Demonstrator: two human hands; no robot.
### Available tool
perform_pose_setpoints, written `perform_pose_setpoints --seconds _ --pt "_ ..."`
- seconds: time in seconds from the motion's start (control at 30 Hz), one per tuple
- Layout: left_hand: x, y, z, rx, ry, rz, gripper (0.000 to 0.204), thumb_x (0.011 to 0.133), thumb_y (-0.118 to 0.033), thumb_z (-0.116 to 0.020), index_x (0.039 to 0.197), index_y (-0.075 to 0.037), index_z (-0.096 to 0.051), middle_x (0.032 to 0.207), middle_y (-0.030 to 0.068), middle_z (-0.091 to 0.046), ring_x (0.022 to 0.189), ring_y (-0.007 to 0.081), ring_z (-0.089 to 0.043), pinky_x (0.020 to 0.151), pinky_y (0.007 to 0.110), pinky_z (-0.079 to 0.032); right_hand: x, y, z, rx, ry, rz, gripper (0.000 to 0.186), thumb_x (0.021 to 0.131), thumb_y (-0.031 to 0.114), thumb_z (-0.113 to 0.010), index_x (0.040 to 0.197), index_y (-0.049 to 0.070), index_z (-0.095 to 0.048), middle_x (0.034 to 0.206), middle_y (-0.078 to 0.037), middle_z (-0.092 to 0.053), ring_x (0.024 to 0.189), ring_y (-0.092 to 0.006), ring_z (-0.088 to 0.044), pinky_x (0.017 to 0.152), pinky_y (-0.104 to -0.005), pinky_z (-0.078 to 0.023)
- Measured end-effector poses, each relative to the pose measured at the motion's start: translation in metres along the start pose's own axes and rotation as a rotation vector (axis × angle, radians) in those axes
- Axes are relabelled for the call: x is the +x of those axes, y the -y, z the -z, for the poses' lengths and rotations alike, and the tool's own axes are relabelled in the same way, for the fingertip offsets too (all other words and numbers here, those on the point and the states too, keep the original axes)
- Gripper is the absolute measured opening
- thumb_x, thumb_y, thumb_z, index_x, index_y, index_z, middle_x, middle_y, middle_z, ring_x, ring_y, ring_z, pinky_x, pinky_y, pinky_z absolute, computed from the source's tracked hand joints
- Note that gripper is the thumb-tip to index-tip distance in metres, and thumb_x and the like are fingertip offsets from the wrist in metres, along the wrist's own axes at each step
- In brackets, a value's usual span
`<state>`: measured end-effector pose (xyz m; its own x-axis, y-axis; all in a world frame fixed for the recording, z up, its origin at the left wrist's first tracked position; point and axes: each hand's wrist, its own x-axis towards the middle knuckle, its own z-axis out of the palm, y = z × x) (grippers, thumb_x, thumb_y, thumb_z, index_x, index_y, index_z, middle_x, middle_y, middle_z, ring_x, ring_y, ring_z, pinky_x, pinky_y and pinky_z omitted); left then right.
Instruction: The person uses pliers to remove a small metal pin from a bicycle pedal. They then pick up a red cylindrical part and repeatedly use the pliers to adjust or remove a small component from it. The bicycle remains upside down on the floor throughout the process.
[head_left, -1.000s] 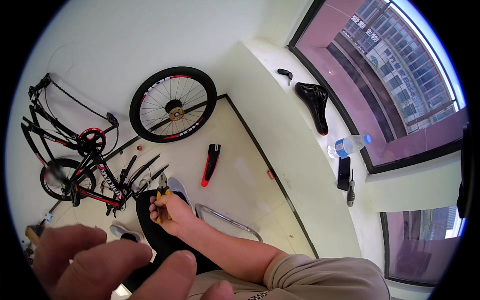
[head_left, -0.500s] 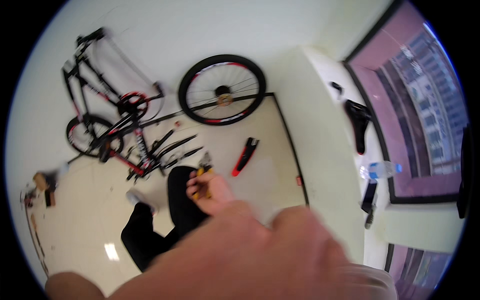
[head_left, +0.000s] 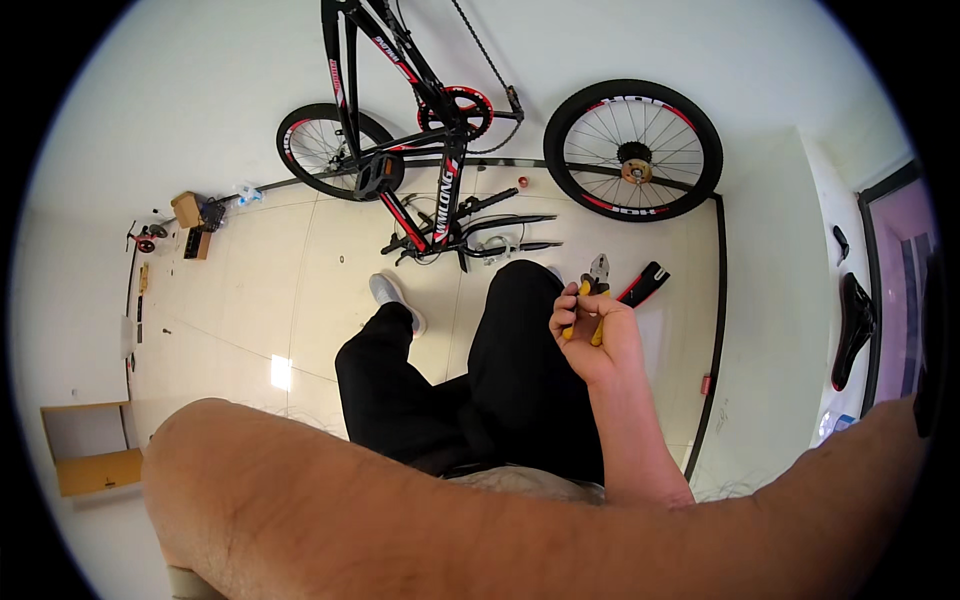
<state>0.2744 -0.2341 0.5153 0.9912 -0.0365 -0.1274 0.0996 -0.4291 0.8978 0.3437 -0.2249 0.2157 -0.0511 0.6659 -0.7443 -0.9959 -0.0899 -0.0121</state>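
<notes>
One pair of yellow-and-black pliers (head_left: 600,272) sits in the right hand (head_left: 607,335), near the view's centre toward three o'clock, the fingers curled around its handles and its nose pointing to twelve, with the black-clad right knee (head_left: 523,300) just beside at ten. From that hand, a long black-and-red part (head_left: 646,285) lies on the floor (head_left: 250,300) at one o'clock, a detached wheel (head_left: 635,168) at twelve, a bicycle frame (head_left: 449,200) at ten and a black saddle (head_left: 853,330) at three. Across six o'clock stretches the left forearm (head_left: 500,520), its hand out of sight, so its grip cannot be told.
</notes>
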Motion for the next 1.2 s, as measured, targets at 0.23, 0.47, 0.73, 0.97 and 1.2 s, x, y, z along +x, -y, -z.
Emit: perform_pose_setpoints --seconds 0.23,0.47,0.73,0.97,1.2 --pt "0.003 0.012 -0.003 -0.103 0.019 -0.008 0.047 0.082 -0.016 -0.075 0.125 0.001 -0.064 0.114 0.0136 -0.069 0.104 0.0228 -0.065 0.094 0.034 -0.05 0.005 0.003 0.008 0.016 0.067 -0.046 0.023 0.088 -0.009 -0.05 0.109 0.001 -0.051 0.103 -0.011 -0.058 0.083 -0.021 -0.056 0.066 -0.0304 -0.047" --pt "0.009 0.025 -0.001 -0.195 0.007 0.023 0.046 0.085 -0.018 -0.073 0.126 0.002 -0.064 0.112 0.0134 -0.069 0.104 0.021 -0.065 0.094 0.033 -0.051 0.007 0.002 0.01 -0.015 0.048 -0.016 0.022 0.089 -0.01 -0.049 0.108 0.0 -0.046 0.102 -0.011 -0.057 0.081 -0.0205 -0.055 0.065 -0.0316 -0.047" --pt "0.005 0.033 0.002 -0.396 -0.048 0.098 0.046 0.087 -0.02 -0.072 0.126 0.002 -0.063 0.111 0.0132 -0.069 0.103 0.0191 -0.065 0.095 0.032 -0.051 0.008 0.001 0.014 0.011 0.057 -0.039 0.022 0.09 -0.008 -0.049 0.11 0.0 -0.048 0.101 -0.01 -0.057 0.081 -0.0204 -0.055 0.065 -0.0317 -0.047" --pt "-0.016 0.082 -0.016 -0.641 -0.313 0.209 0.046 0.089 -0.021 -0.071 0.126 0.003 -0.062 0.11 0.0131 -0.07 0.102 0.0173 -0.065 0.095 0.031 -0.051 0.011 0.007 0.015 0.015 0.051 -0.116 0.021 0.089 -0.007 -0.05 0.108 0.0 -0.05 0.1 -0.011 -0.058 0.082 -0.0215 -0.056 0.066 -0.0315 -0.047" --pt "-0.094 0.212 -0.066 -1.005 -0.879 0.461 0.039 0.095 -0.013 -0.067 0.131 0.001 -0.061 0.121 0.0151 -0.07 0.111 0.0221 -0.067 0.098 0.037 -0.053 0.008 0.004 0.014 0.043 0.057 -0.038 0.018 0.089 -0.006 -0.05 0.106 0.001 -0.048 0.1 -0.011 -0.057 0.08 -0.021 -0.054 0.065 -0.032 -0.047"
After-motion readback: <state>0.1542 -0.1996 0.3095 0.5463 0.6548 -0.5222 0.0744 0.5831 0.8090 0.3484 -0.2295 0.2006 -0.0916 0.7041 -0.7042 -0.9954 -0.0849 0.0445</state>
